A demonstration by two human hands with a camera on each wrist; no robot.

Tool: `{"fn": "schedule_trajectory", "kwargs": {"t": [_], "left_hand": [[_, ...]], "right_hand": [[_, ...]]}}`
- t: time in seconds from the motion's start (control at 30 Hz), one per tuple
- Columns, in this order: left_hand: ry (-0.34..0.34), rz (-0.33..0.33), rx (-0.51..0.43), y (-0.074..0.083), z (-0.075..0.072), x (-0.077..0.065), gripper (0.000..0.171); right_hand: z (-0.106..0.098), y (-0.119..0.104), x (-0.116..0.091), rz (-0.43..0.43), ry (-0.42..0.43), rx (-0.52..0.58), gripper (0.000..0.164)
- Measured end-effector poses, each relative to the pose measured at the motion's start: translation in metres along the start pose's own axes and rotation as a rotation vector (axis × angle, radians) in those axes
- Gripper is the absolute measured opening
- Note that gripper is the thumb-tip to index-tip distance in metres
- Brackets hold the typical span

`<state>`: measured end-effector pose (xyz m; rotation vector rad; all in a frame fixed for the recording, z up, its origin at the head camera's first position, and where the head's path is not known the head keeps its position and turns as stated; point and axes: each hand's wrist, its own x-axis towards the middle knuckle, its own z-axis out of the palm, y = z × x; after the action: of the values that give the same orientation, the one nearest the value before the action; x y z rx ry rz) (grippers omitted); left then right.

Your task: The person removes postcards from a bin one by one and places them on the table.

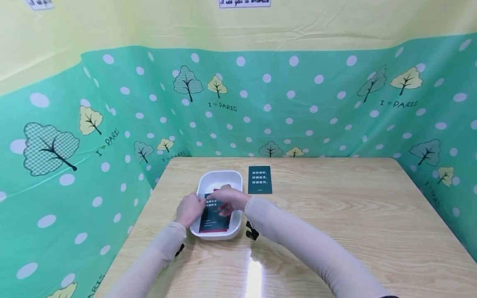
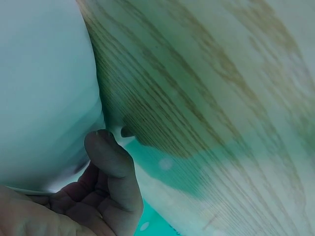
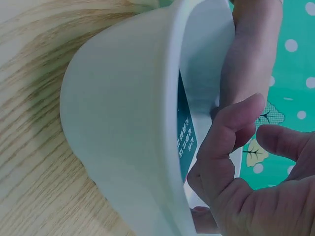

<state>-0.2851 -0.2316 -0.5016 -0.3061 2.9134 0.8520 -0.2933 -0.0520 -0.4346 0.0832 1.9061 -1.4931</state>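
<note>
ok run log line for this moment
left hand: at rim of white tub; right hand: over tub, empty; dark card: in tub; another card: on table

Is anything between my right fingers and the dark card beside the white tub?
Yes: the right rim of the tub. Your right hand has its fingers over the tub; the card lies outside. Nothing else visible intervenes.
</note>
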Motion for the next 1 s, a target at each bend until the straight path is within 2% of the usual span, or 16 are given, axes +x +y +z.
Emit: {"fn": "schedule_trajectory", "kwargs": {"t": [0.2,0.4,0.5,0.6,0.7,0.8,0.87,1.0], "left_hand": [[-0.009,-0.007,-0.004,-0.001,0.001,-0.001,0.026],[-0.009,-0.015,0.0,-0.001,0.001,-0.003,0.031],[-0.006,-0.008,0.002,-0.001,0.0,-0.003,0.032],[-0.004,-0.005,-0.004,-0.002,-0.001,-0.003,0.028],[0.003,-0.009,-0.001,-0.001,-0.002,-0.003,0.027],[0.015,-0.012,0.016,-0.001,-0.002,-0.003,0.027],[0.015,-0.013,0.019,-0.001,-0.002,-0.003,0.028],[0.01,-0.012,0.012,-0.001,-0.001,-0.002,0.028]], "right_hand": [[0.0,0.003,0.002,-0.03,-0.017,0.024,0.052],[0.0,0.002,-0.001,-0.052,-0.072,-0.031,0.04],[0.0,0.0,-0.004,-0.058,-0.062,-0.045,0.038],[0.002,-0.002,-0.007,-0.061,0.008,-0.05,0.046],[0.004,-0.002,-0.008,-0.073,0.091,-0.077,0.071],[0.007,-0.001,-0.008,-0.103,0.141,-0.177,0.093],[0.009,0.0,-0.006,-0.131,0.165,-0.272,0.097],[0.014,0.001,-0.004,-0.176,0.212,-0.452,0.091]]}}
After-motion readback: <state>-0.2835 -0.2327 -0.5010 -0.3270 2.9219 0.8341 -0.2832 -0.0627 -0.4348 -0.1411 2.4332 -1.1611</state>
